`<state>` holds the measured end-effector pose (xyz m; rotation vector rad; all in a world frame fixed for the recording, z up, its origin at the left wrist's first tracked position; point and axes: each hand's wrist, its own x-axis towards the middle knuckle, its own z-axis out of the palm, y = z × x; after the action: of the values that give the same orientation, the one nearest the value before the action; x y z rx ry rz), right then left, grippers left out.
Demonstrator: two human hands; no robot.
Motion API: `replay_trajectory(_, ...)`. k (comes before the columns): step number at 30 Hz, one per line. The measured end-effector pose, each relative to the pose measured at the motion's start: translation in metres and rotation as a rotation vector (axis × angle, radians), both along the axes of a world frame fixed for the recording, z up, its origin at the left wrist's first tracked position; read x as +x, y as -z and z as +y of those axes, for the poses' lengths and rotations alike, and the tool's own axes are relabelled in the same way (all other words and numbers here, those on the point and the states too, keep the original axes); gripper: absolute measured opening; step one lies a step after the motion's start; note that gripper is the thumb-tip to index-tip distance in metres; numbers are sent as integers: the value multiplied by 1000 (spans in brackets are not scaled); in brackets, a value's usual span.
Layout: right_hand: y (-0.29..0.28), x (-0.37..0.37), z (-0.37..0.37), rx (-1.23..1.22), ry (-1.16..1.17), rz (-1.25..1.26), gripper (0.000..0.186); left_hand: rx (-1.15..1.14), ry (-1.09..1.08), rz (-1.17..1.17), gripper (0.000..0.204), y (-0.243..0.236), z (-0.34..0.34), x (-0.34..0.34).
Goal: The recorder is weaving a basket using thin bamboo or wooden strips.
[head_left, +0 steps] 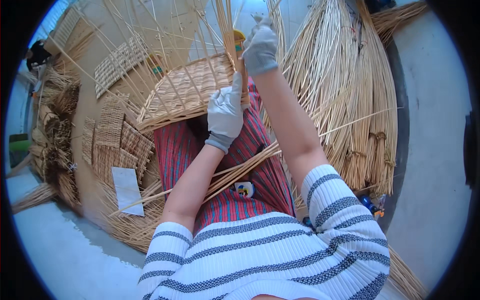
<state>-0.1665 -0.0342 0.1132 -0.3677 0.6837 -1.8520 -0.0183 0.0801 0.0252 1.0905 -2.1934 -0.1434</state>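
A partly woven wicker basket rests tilted over my lap, with long loose stakes standing up from its edges. My left hand, in a pale work glove, grips its right corner, thumb pointing up along the edge. Beyond it, my gloved right hand is raised just right of the upright stakes, fingers curled closed; I cannot make out what they hold. Between the hands, a yellow-rimmed object shows at the basket's corner. Several loose reeds lie across my lap under my forearms.
Large bundles of reeds spread over the floor to the right. Woven panels lie at left near a white sheet, with another panel farther back. Darker bundles line the far left. A striped red cloth covers my lap.
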Motion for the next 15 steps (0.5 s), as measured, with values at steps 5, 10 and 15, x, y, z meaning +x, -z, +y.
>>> replay_trajectory(5,7,-39,110,25,430,154,19,12,39,52,83,-4,-1,-2)
replay_trajectory(10,19,-24,174,153,462,-67,25,-94,48,-52,81,-3,-3,-1)
replay_trajectory(15,-2,43,184,189,354,245,10,208,85,100,75,31,-10,3)
